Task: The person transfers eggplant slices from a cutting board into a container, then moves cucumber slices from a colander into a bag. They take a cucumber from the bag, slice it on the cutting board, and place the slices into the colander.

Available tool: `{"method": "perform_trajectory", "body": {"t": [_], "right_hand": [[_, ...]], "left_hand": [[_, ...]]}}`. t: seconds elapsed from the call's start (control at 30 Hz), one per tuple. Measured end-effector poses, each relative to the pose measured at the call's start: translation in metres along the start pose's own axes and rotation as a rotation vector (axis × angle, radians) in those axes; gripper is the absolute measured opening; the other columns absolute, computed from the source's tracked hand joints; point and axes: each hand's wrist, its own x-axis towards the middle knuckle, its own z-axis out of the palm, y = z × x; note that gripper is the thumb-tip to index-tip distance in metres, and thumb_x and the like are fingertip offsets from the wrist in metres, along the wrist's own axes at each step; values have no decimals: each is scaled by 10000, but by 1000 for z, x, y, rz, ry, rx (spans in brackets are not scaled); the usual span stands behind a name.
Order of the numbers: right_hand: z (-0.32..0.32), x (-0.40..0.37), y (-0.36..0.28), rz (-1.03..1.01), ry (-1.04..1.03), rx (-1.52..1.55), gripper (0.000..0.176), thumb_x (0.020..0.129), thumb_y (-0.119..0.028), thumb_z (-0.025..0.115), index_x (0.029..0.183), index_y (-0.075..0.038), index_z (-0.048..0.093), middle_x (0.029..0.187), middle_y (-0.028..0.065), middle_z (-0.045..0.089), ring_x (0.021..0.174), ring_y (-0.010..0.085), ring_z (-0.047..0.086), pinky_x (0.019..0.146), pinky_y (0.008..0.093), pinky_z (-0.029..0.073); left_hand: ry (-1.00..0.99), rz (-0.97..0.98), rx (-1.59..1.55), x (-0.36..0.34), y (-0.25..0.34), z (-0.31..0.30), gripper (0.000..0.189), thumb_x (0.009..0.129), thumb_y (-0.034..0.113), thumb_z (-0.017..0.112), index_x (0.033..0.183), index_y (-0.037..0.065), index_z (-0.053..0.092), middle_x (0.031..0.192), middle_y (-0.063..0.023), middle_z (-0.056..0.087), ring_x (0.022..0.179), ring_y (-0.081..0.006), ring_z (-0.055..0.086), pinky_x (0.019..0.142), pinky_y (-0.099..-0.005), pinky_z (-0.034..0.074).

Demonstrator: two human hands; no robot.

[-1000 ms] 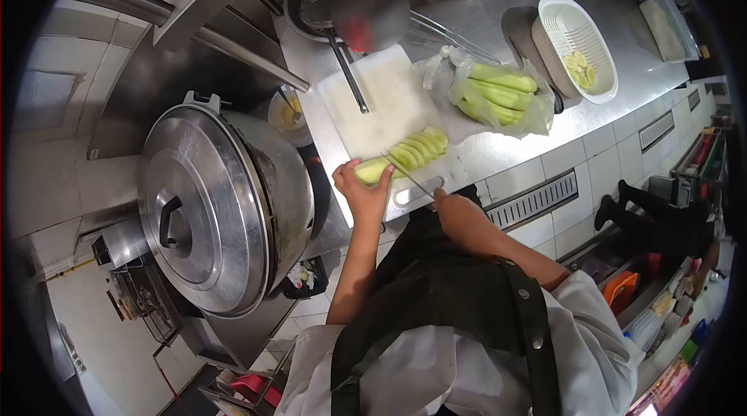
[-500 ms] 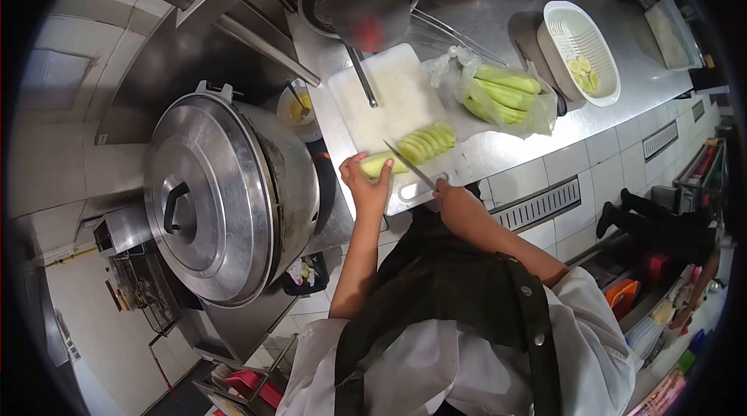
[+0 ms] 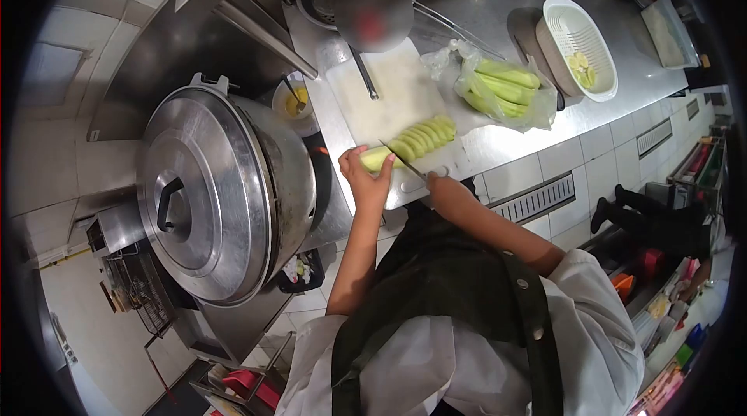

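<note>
Vegetable (image 3: 375, 158) lies pinched between left fingers (image 3: 387, 167), slices (image 3: 424, 136) beside the knife (image 3: 408, 163) right fingers (image 3: 436, 181) grip.

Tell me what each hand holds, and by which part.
Right hand: narrow metal knife, by its handle. Left hand: pale green cylindrical vegetable, by its uncut end.

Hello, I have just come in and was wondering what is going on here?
A person is slicing a pale green vegetable on a white cutting board. The left hand holds the uncut piece, while the right hand grips a knife, its blade where that piece meets a leaning row of slices. More whole vegetables lie in a clear plastic bag on the steel counter.
</note>
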Motion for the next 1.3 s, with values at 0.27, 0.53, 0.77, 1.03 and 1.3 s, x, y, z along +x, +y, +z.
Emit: {"method": "perform_trajectory", "body": {"t": [0.27, 0.53, 0.77, 1.03, 1.3], "right_hand": [[-43, -33, -17, 30, 73, 152, 180, 914, -133, 466, 936, 46, 476, 721, 299, 588, 720, 470, 582, 636, 533, 443], [-50, -40, -31, 20, -21, 96, 182, 909, -108, 456, 946, 69, 477, 703, 287, 592, 718, 452, 595, 651, 521, 455], [-3, -4, -7, 6, 13, 19, 165, 897, -95, 466, 939, 60, 503, 735, 287, 595, 748, 446, 594, 664, 505, 463], [-28, -12, -10, -74, 82, 108, 174, 909, -119, 453, 919, 51, 485, 707, 293, 583, 736, 454, 590, 645, 527, 453], [-46, -34, -44, 42, -19, 5, 187, 924, -116, 439, 888, 66, 462, 666, 302, 582, 685, 463, 598, 618, 522, 466]], "left_hand": [[-5, -46, -90, -5, 7, 10, 449, 718, 187, 771, 1044, 5, 521, 1083, -181, 429, 1038, -333, 443, 917, -395, 381], [-10, -20, -126, -5, -2, 12, 452, 723, 178, 767, 1056, 11, 512, 1073, -178, 429, 1041, -329, 438, 921, -397, 372], [15, 12, -142, -6, -4, 14, 461, 703, 192, 787, 1029, 11, 516, 1035, -173, 451, 990, -325, 460, 876, -396, 399], [47, 17, -169, -3, -2, 4, 416, 698, 125, 769, 1013, 6, 526, 1019, -161, 498, 975, -315, 509, 859, -380, 424], [77, 13, -246, -4, -6, 8, 377, 723, 88, 729, 1027, 13, 519, 1034, -161, 492, 989, -318, 506, 870, -376, 414]]}}
